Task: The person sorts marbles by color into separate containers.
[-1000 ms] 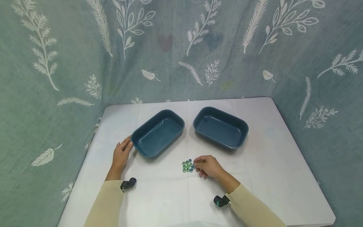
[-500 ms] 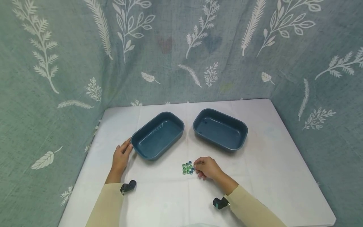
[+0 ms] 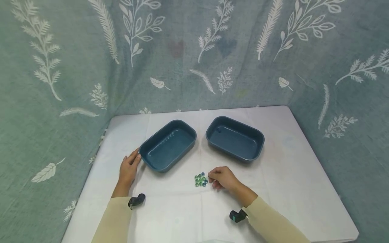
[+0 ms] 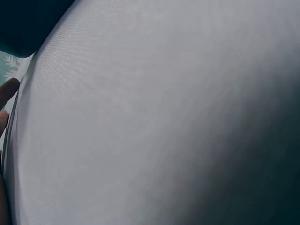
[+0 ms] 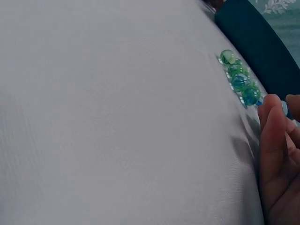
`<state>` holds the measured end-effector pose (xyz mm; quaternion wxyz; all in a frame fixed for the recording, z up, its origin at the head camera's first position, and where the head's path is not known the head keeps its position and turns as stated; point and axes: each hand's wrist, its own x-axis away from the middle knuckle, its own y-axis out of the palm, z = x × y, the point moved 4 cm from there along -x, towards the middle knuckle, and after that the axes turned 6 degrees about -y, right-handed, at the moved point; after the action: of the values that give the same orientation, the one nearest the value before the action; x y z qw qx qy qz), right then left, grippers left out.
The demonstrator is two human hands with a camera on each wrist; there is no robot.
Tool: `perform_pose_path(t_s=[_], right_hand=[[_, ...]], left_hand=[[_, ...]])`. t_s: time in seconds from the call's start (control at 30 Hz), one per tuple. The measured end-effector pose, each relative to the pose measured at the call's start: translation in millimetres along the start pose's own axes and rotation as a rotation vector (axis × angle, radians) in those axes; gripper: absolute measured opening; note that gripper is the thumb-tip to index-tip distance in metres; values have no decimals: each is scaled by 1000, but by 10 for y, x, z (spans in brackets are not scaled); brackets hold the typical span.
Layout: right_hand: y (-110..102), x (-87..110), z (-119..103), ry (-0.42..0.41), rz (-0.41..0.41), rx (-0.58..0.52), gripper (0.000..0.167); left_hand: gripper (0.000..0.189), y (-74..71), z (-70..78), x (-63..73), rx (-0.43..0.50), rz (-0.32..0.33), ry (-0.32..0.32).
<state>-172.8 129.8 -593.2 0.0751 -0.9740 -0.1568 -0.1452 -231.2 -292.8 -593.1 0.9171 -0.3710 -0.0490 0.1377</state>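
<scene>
Just right of a small cluster of green and blue glass marbles (image 3: 200, 180) is my right hand (image 3: 224, 179), its thumb and fingertips pinching a blue marble (image 5: 285, 108) in the right wrist view. My left hand (image 3: 129, 168) lies beside the left blue tray (image 3: 169, 161), relaxed fingers at its near left corner. Only a few of its fingers (image 4: 8, 91) show at the edge of the left wrist view. The right blue tray (image 3: 238, 138) stands behind the marbles, with a few small dark marbles (image 3: 218, 130) in its far left corner.
A white cloth (image 3: 291, 189) covers the table. Patterned grey-green fabric (image 3: 243, 67) hangs behind and at both sides. Dark wrist cameras (image 3: 238, 216) sit at both cuffs.
Inside the right tray, a marble that lay apart near the left wall has gone, and marbles now show only in the far left corner. Both hands stay nearly still.
</scene>
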Motion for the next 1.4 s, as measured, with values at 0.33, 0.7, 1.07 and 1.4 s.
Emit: perform_pose_path(t_s=[0.33, 0.7, 1.07, 1.4], right_hand=[[-45, 4, -3, 67, -43, -225, 21], [-322, 31, -234, 29, 20, -201, 27], [-680, 22, -589, -22, 74, -124, 25], [-915, -48, -819, -37, 100, -90, 25]], left_hand=[[54, -6, 40, 70, 14, 0, 6], [55, 8, 17, 27, 9, -2, 3], [56, -2, 7, 28, 18, -7, -12], [55, -19, 69, 36, 11, -7, 7]])
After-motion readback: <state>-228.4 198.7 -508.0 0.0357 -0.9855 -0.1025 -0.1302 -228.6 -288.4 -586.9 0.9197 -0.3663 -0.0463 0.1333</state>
